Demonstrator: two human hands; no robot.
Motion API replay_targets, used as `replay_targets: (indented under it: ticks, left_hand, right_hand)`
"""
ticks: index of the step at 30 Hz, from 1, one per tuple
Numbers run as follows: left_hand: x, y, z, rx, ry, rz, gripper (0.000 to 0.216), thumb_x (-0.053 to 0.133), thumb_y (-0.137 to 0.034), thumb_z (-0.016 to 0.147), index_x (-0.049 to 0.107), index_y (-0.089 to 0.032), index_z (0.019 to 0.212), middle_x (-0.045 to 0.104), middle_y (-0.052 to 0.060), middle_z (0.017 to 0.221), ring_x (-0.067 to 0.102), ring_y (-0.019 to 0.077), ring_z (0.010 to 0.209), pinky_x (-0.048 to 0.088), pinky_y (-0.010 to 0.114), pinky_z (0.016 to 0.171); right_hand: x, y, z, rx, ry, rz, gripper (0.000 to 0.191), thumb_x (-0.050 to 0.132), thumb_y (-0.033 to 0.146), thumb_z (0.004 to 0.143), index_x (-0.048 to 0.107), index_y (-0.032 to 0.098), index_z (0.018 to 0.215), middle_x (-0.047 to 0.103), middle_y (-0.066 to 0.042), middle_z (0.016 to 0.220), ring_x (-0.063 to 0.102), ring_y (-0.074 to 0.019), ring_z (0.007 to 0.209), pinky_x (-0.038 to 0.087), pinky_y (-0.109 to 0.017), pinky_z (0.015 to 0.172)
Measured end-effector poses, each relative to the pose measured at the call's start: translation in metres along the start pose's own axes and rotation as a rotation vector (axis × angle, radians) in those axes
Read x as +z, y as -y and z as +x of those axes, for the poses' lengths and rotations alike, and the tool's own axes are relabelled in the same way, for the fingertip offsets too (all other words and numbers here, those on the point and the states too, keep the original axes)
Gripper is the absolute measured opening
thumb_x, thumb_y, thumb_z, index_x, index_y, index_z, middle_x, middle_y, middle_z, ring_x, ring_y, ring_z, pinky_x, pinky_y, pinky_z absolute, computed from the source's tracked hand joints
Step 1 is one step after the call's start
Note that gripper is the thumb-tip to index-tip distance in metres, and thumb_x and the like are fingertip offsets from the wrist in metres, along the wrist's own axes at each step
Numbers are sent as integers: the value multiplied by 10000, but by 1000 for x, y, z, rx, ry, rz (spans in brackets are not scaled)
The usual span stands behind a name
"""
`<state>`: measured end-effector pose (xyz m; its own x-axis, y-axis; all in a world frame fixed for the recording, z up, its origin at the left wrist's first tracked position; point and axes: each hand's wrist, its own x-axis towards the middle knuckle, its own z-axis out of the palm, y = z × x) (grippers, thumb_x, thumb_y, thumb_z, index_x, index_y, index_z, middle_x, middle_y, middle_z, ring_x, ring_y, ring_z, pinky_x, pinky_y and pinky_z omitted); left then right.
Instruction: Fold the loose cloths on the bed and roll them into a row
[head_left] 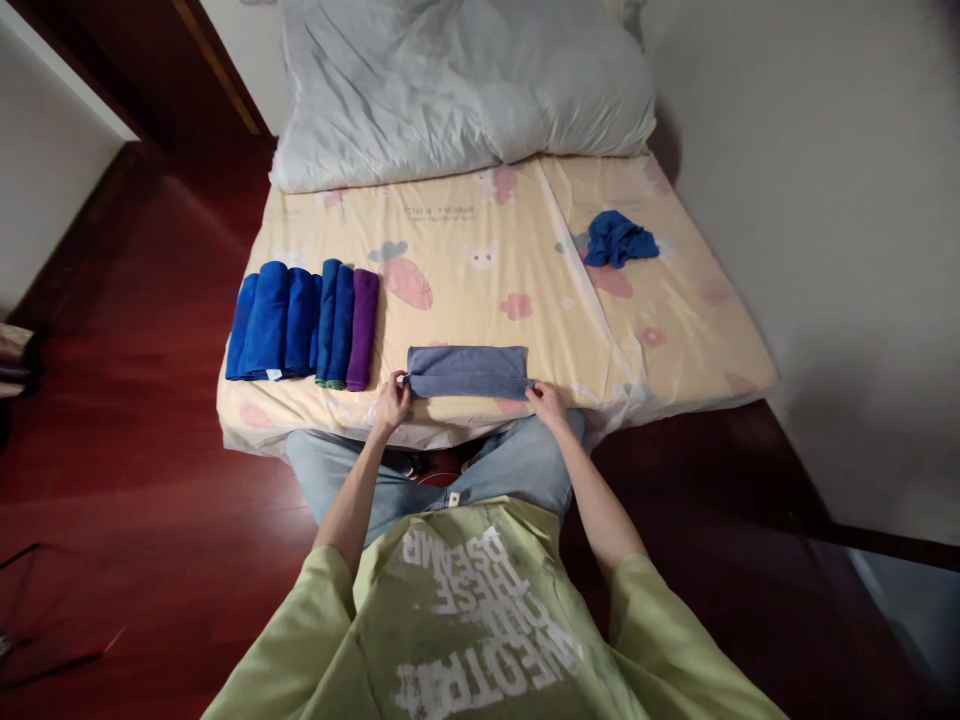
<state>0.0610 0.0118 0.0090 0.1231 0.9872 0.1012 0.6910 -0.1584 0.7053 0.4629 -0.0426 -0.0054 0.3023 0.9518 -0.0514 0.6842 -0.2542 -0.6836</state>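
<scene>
A grey-blue towel [466, 362] lies flat on the bed in front of me, its near edge folded over in a long strip. My left hand [394, 400] pinches the near left corner of that strip, where a small white tag shows. At the near right corner, my right hand [547, 403] grips the strip between thumb and fingers. To the left, several rolled blue towels [266, 320] lie side by side, with a rolled purple towel [364, 330] at the right end of the row.
A crumpled blue cloth [619, 240] lies on the right part of the bed [465, 290]. Across the far end is a bunched pale quilt [465, 90]. The bed's near edge is just beyond my knees, and a wall [810, 250] stands to the right.
</scene>
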Motion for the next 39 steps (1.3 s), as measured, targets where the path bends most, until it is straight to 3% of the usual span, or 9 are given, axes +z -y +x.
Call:
replay_targets:
  ticks: [4,6,11,16,23,26,31,35,39]
  left_hand:
    - [4,-1,1,-11,4,105,258,500,-277,963,619,-230,1187,645,51,782,628,266,864,502,370,807]
    - [5,-2,1,-12,-19,139,239,526,-273,952,647,-232,1155,655,73,838,621,280,897,511,400,855]
    - [2,-8,-4,61,-142,206,216,573,-248,927,696,-213,1101,648,146,1169,602,305,1064,504,469,980]
    - [-3,-14,-6,267,1,180,333,457,-119,945,691,-224,1157,676,120,1270,584,278,1228,479,482,1077]
    - [-3,-4,-9,362,118,139,591,586,-172,832,553,-174,1422,599,154,1418,517,312,1365,442,532,1170]
    - [1,0,-9,329,86,137,604,567,-126,810,555,-173,1412,613,155,1392,536,307,1339,438,526,1174]
    - [0,1,-5,298,72,102,532,491,-101,855,579,-182,1373,643,150,1327,561,296,1279,460,518,1140]
    - [-5,1,0,234,91,71,430,471,-189,935,577,-181,1352,659,145,1253,572,290,1231,494,492,1085]
    - [-2,2,8,141,34,41,370,452,-264,990,578,-182,1328,676,144,1182,600,285,1153,522,457,1012]
  right_hand:
    - [4,5,-1,68,-18,-9,231,596,435,825,638,229,730,721,-71,775,667,-243,750,541,-357,753]
    - [4,6,-3,61,-79,26,221,626,430,809,672,219,859,735,-71,829,675,-245,778,555,-367,772]
    - [-1,13,-14,-152,-204,15,373,618,363,864,659,203,1198,701,-133,1159,681,-258,975,570,-410,904]
    - [-12,22,-20,-444,-75,-118,359,479,204,948,734,239,1198,699,-105,1240,618,-277,1194,496,-470,1095]
    - [-21,19,-15,-526,80,-231,516,574,185,857,677,208,1362,675,-97,1342,580,-298,1248,477,-492,1131]
    - [-20,18,-15,-524,92,-241,555,607,183,819,667,203,1370,666,-99,1356,572,-305,1259,467,-498,1139]
    - [-16,12,-11,-474,61,-138,481,558,213,876,661,208,1346,684,-108,1310,597,-288,1242,483,-486,1123]
    - [-12,2,-2,-349,-2,47,415,538,338,913,651,186,1282,698,-148,1253,634,-292,1192,511,-500,1082]
    - [-6,-2,8,-205,-14,185,426,521,488,917,670,172,1162,726,-170,1103,692,-292,1017,583,-480,950]
